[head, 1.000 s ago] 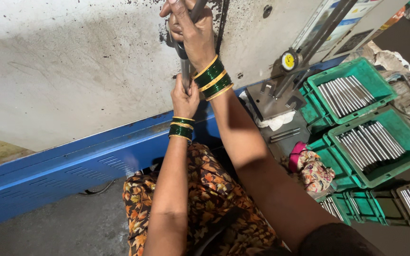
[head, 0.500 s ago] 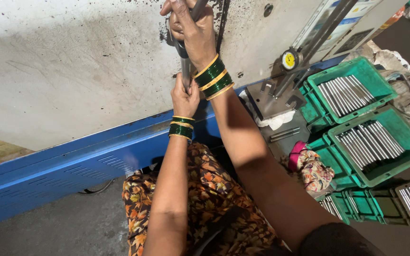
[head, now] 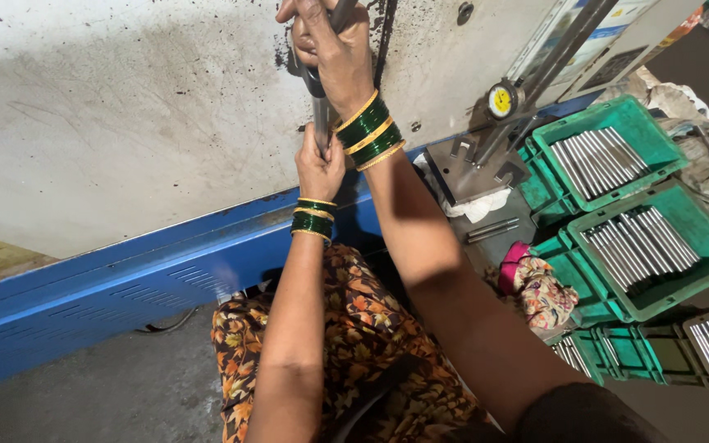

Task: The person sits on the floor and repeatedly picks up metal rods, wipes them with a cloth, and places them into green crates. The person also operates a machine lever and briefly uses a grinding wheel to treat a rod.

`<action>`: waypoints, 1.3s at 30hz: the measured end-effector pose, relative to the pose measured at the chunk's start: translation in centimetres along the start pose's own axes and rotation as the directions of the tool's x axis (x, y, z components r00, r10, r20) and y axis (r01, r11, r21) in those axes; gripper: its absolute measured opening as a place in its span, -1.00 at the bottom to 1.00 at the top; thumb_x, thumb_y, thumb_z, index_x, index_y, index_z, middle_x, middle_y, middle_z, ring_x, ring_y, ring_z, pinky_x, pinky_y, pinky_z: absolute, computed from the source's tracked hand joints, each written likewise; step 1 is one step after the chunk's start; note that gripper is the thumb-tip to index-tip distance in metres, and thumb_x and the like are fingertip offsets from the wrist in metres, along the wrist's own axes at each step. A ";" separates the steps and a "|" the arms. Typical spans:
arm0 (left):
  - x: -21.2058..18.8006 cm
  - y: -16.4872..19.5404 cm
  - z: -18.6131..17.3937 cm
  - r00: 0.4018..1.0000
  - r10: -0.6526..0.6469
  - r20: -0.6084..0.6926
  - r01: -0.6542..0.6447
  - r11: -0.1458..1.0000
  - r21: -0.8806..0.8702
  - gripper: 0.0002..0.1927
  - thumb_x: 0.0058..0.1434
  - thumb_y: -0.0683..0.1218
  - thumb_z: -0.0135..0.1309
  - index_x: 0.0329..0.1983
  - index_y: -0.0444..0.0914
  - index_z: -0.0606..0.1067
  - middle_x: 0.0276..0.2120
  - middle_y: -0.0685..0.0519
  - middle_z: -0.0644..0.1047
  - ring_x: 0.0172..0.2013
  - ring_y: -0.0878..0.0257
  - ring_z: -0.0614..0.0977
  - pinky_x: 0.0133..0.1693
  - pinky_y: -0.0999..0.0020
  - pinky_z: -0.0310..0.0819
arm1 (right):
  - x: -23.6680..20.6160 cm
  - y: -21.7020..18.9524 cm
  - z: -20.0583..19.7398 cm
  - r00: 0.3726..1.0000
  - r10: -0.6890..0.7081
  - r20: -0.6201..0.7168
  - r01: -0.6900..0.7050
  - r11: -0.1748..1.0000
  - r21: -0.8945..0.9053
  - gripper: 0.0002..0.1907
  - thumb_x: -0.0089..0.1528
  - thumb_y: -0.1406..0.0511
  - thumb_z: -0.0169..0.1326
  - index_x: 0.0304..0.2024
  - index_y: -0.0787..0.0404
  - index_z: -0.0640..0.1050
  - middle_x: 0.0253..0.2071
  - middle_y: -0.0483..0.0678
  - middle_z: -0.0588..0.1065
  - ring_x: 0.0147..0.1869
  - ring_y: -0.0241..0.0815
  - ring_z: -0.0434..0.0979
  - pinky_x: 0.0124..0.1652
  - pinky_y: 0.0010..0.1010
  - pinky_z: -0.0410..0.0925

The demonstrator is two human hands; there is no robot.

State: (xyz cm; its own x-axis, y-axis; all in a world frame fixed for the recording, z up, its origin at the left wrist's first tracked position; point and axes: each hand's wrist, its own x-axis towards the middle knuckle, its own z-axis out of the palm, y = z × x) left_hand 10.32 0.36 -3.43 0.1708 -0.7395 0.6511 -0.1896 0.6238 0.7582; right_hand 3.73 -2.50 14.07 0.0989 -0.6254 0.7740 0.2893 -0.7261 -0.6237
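Grey metal was what both your hands held: a long steel lever handle [head: 319,98] that stood against the dirty white machine panel [head: 125,107]. Your right hand [head: 334,41] was closed firmly around the upper part of the handle, near the top edge of the view, and your left hand [head: 319,168] was closed around its lower end, just below the right wrist. Green and gold bangles [head: 371,131] sat on both wrists. To your right, green plastic crates [head: 642,246] held rows of thin steel rods [head: 638,246], well apart from your hands. A round yellow dial gauge [head: 502,100] stood near the crates.
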 end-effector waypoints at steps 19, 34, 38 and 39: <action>0.1 0.1 -0.1 1.000 -0.004 0.000 0.004 1.000 0.000 -0.86 0.33 -0.20 0.11 -0.12 -0.29 0.41 -0.59 0.12 0.32 -0.57 0.36 0.33 -0.47 0.38 0.31 | 0.2 0.0 0.0 1.000 -0.001 0.004 0.001 0.999 -0.037 -0.53 0.48 0.05 -0.02 -0.25 0.33 0.58 -0.56 -0.21 0.26 -0.52 -0.47 0.16 -0.51 -0.57 0.01; 0.0 -0.6 0.1 0.999 -0.034 -0.002 0.034 0.999 -0.005 -0.85 0.33 -0.20 0.11 -0.14 -0.30 0.38 -0.60 0.11 0.31 -0.57 0.35 0.30 -0.48 0.38 0.29 | 0.1 0.6 -0.2 1.000 0.023 -0.015 -0.023 1.000 0.020 -0.57 0.48 0.11 0.03 -0.25 0.37 0.57 -0.54 -0.21 0.24 -0.49 -0.46 0.15 -0.49 -0.56 0.02; 0.0 -0.6 0.1 1.000 -0.004 0.000 0.004 1.000 -0.016 -0.86 0.34 -0.20 0.10 -0.13 -0.30 0.38 -0.59 0.10 0.31 -0.56 0.35 0.31 -0.46 0.38 0.30 | 0.4 0.8 -0.3 1.000 -0.017 0.000 0.017 1.000 0.019 -0.58 0.47 0.11 0.03 -0.24 0.36 0.58 -0.54 -0.19 0.30 -0.51 -0.46 0.16 -0.51 -0.55 0.03; 0.0 -0.6 0.0 1.000 0.011 0.001 -0.011 1.000 -0.019 -0.86 0.34 -0.20 0.10 -0.13 -0.29 0.38 -0.58 0.10 0.31 -0.56 0.35 0.32 -0.46 0.38 0.31 | 0.3 0.8 -0.3 0.999 -0.033 0.005 0.033 0.999 0.008 -0.59 0.47 0.12 0.03 -0.24 0.36 0.58 -0.55 -0.17 0.32 -0.52 -0.46 0.17 -0.51 -0.55 0.04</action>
State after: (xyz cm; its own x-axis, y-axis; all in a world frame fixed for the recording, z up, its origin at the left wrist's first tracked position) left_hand 10.39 -0.04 -3.90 0.1675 -0.7331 0.6592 -0.1732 0.6364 0.7517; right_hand 3.70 -3.40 13.78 0.0941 -0.5993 0.7950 0.3001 -0.7443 -0.5966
